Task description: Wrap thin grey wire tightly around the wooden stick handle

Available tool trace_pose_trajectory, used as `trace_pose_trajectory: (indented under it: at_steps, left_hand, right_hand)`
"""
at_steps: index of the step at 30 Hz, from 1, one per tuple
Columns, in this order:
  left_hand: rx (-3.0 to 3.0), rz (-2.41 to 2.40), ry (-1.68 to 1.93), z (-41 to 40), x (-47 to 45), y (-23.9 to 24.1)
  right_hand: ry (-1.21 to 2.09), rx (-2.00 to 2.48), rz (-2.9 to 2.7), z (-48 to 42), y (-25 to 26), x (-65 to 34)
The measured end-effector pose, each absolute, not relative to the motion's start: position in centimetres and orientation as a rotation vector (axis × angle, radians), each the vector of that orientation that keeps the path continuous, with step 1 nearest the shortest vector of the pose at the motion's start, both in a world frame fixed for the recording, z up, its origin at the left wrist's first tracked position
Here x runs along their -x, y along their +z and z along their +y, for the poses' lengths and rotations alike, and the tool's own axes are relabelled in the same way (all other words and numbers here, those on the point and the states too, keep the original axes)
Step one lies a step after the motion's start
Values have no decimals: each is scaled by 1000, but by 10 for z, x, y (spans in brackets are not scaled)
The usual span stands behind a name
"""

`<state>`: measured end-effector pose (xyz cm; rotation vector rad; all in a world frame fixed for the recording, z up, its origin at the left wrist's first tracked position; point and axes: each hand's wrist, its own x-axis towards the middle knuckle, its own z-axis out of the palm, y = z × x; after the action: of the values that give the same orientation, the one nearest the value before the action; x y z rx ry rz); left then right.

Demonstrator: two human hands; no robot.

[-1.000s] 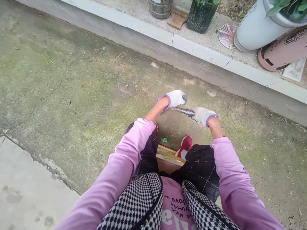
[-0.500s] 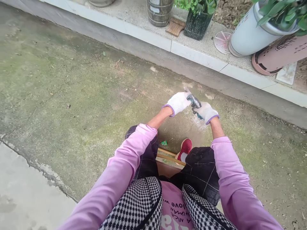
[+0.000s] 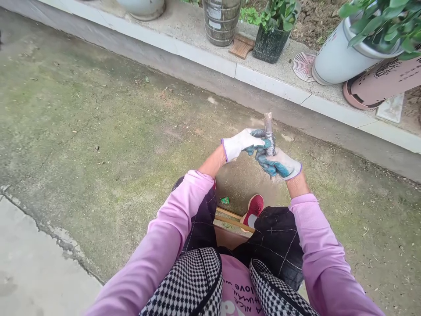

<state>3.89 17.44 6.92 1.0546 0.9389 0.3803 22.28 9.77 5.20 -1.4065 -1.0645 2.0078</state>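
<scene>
Both hands wear white gloves with blue-green coated palms and fingers. In front of my knees they hold a short stick wound round its middle with silvery wire. The stick stands nearly upright in the view, its pale bare end pointing away from me. My right hand is closed round the lower part, and a bit of the near end pokes out below the fingers. From the left side, my left hand presses its thumb and fingers against the wire winding. Whether a loose wire end is between those fingers I cannot tell.
A tiled ledge runs across the far side. On it stand a dark square plant pot, a white pot, a pink pot and a wooden block. A green scrap lies on the concrete ground near my red shoe.
The wire-wound stick has turned from slanting left to nearly upright. My left hand has shifted slightly left and rolled, showing its coated fingers. My right hand is slightly lower.
</scene>
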Motion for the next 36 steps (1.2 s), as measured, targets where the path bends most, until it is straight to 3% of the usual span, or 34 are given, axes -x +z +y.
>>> trace_pose_trajectory:
  at_steps: [2,8,17,25,32,36]
  left_hand:
    - [-1011,961,420,174,-42,71]
    - [-887,1116,638,179,-47,67]
    - [-850,1073,575,184,-40,70]
    - [-894,899,571,178,-36,74]
    - [-941,1083,634,176,-58,67]
    - [-925,1034,619,174,-61,60]
  right_hand:
    - [1913,1438,-1086,100,51,-218]
    - [1221,1797,-1128,108,40,-206]
    - [1585,1374,-938,102,50,-214]
    - [1803,1282,-951,93,67,-218]
    - [1223,1702,-1079,98,55,-213]
    - [1113,1689,-987,106,50,-227]
